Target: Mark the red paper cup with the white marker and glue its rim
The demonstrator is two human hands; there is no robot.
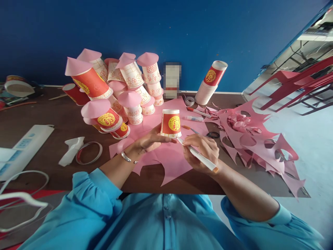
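My left hand (151, 139) is closed around a red paper cup (170, 123) with a yellow round emblem; the cup stands upside down in it, above the pink paper. In my right hand (203, 147) is a white marker pen (201, 158) with an orange end. Its tip meets or nearly meets the cup's lower rim; I cannot tell which. Beneath both hands lie sheets of pink paper (174, 165). To the left stand several paper cups topped with pink paper cones (130, 99), some bearing red drawn flowers and bricks.
A tall stack of paper cups (205, 92) leans by the blue wall. Pink paper scraps (262, 146) spread over the right side, near a glue tube (194, 118), a red pen (199, 111) and a tape roll (189, 101). Leftward lie a cut cup ring (89, 152) and crumpled white paper (71, 150).
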